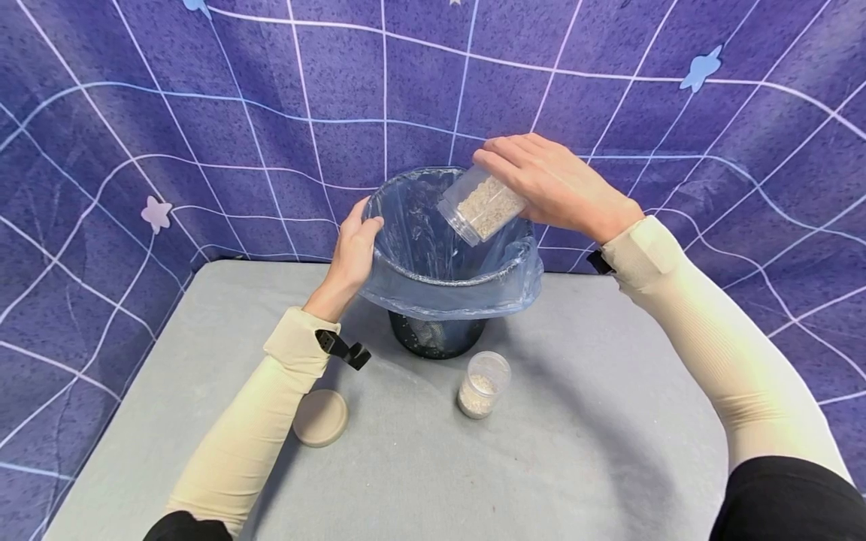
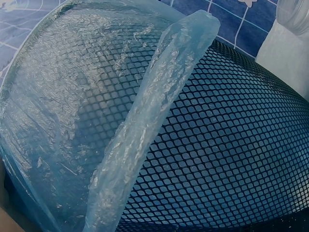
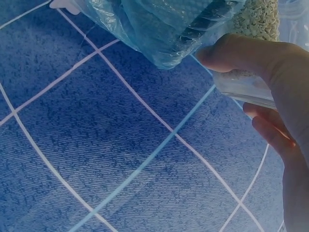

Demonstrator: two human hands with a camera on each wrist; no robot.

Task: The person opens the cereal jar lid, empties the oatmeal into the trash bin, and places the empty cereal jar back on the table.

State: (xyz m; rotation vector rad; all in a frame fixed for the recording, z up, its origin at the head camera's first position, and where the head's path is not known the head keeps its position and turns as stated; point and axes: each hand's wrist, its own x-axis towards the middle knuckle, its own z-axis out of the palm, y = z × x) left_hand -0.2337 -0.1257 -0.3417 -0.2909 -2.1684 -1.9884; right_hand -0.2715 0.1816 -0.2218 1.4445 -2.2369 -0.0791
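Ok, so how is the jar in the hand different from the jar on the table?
The held jar is tilted over the lined bin, but the standing jar is upright on the table. The right hand grips the held jar, while no hand touches the standing jar. Both are clear and hold pale flakes.

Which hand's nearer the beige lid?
Left. The left hand grips the bin, beyond the lid; the right hand, holding the tilted jar, is farther off and rightward.
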